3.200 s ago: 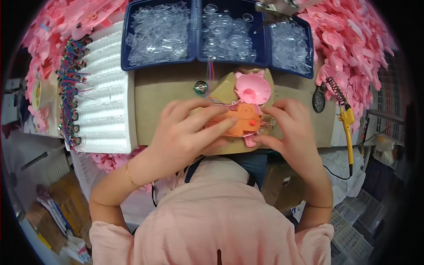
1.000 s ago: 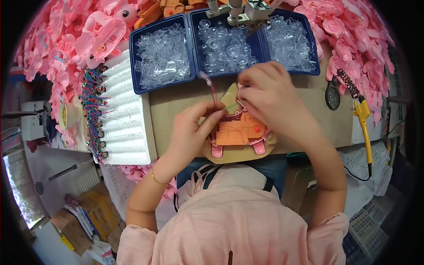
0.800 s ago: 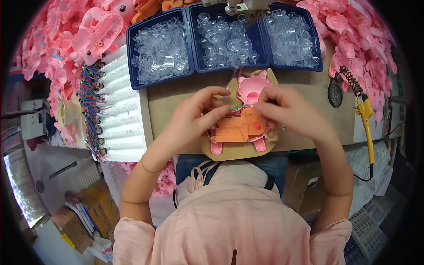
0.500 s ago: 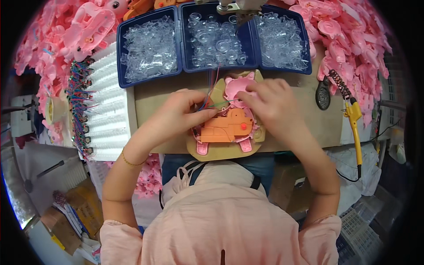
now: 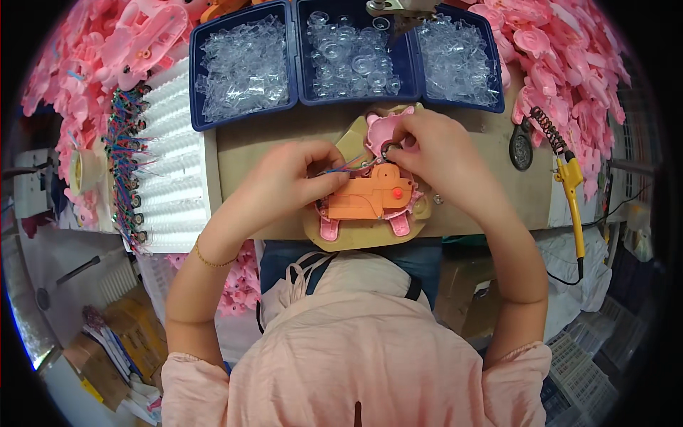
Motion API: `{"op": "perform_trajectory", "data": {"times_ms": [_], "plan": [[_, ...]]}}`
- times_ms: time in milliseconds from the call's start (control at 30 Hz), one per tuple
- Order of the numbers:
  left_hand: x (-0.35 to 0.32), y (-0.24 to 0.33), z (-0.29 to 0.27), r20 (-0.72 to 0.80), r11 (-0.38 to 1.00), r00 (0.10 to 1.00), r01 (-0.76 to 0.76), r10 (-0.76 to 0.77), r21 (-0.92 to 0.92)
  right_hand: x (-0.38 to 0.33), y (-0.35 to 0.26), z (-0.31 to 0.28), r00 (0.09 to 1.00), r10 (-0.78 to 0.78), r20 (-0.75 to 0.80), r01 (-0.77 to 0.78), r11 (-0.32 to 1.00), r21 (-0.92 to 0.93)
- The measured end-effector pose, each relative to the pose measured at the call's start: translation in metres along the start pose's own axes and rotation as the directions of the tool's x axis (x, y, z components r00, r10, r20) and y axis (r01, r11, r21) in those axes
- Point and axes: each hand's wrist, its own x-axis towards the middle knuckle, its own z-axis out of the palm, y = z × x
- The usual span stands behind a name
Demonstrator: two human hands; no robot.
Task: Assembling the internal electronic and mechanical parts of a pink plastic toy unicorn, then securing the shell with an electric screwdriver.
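A pink plastic toy shell half (image 5: pixel 383 131), shaped like an animal with a round head and short legs, lies in a tan holder (image 5: pixel 334 238). An orange plastic box (image 5: pixel 366 196) with a red button sits in its body. My left hand (image 5: pixel 307 171) pinches several thin coloured wires (image 5: pixel 348 165) at the box's upper left corner. Above the box, my right hand (image 5: pixel 430 146) is closed on a small dark round part (image 5: pixel 389 149) at the lower edge of the head shell. My fingers partly hide that part and the shell's right side.
Three dark blue bins (image 5: pixel 293 64) of clear plastic pieces stand behind the holder. Pink shells (image 5: pixel 569 71) are heaped on both sides. At left, wired parts (image 5: pixel 128 171) line a white ribbed tray (image 5: pixel 174 171). A yellow soldering iron (image 5: pixel 571 192) hangs at right by a coiled stand (image 5: pixel 546 132).
My right hand has moved inward and down, and a dark round part now shows between its fingers. The left hand stays at the wires. A small shiny piece shows right of the holder.
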Motion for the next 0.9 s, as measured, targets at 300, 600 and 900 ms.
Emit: {"op": "perform_trajectory", "data": {"times_ms": [300,600,900], "plan": [[-0.003,-0.001,0.001,-0.099,0.986,0.981,-0.166,0.168,0.031,-0.004,-0.005,0.002,0.990,-0.109,-0.092,0.090,0.977,-0.193],[0.003,0.003,0.003,0.009,0.993,1.000,0.011,-0.010,-0.118,0.002,-0.005,-0.006,0.877,-0.474,0.073,0.461,0.790,-0.404],[0.002,0.000,0.002,0.055,0.962,0.998,0.026,-0.012,-0.271,0.015,0.001,-0.011,0.914,-0.365,0.174,0.392,0.905,-0.162]]}}
